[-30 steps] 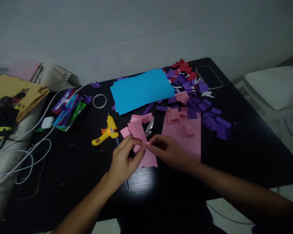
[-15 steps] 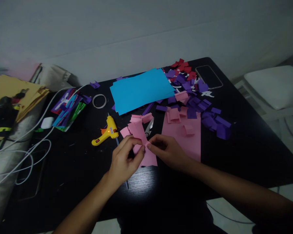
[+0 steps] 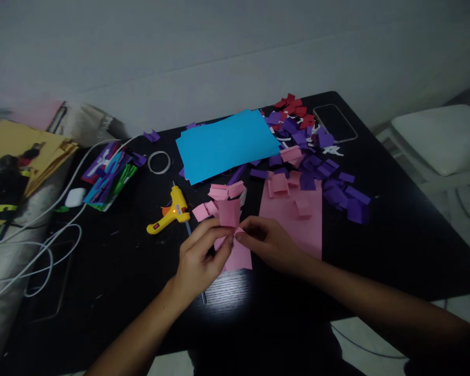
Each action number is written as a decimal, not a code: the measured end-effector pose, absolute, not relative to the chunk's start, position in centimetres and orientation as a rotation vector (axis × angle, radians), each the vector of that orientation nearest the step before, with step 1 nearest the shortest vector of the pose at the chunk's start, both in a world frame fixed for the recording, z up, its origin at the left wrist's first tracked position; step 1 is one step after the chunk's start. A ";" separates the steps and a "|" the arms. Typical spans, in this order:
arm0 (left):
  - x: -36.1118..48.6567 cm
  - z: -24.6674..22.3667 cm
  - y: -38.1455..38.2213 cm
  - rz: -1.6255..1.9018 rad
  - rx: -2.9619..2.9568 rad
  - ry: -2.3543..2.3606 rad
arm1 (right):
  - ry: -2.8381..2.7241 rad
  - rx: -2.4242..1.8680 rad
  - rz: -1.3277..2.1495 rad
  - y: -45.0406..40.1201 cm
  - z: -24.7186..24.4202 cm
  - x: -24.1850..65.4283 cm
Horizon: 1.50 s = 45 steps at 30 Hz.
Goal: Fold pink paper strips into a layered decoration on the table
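Between my two hands is a pink paper strip [image 3: 229,213], bent up at its far end. My left hand [image 3: 203,250] pinches it from the left with thumb and fingers. From the right, my right hand [image 3: 268,241] grips the same strip at its middle, fingertips almost meeting the left ones. Under the strip's near side lies more pink paper [image 3: 238,257]. Small folded pink pieces [image 3: 206,210] rest just beyond my left hand. Scissors [image 3: 243,197] are mostly hidden behind the strip. A pink sheet [image 3: 290,230] with loose pink pieces on it lies beside my right hand.
A yellow glue gun [image 3: 174,210] with a lit light lies left of my hands. Blue sheets [image 3: 229,143] lie at the back, near a tape roll [image 3: 159,162]. Purple scraps [image 3: 348,201] and a phone [image 3: 336,124] are on the right. White cables [image 3: 49,245] run along the left.
The pink strip's far part, which lay stretched away from me, now folds up and toward me at the pinch. It uncovers the small pink pieces behind. Both hands stay nearly in place.
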<state>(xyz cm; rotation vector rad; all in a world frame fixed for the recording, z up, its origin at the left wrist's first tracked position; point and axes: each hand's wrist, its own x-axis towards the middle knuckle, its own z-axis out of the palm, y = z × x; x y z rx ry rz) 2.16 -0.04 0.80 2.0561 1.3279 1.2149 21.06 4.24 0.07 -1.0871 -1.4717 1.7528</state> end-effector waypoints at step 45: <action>2.1 0.7 0.1 1.261 2.042 1.286 | -1.344 -1.002 1.756 4.3 0.4 21.2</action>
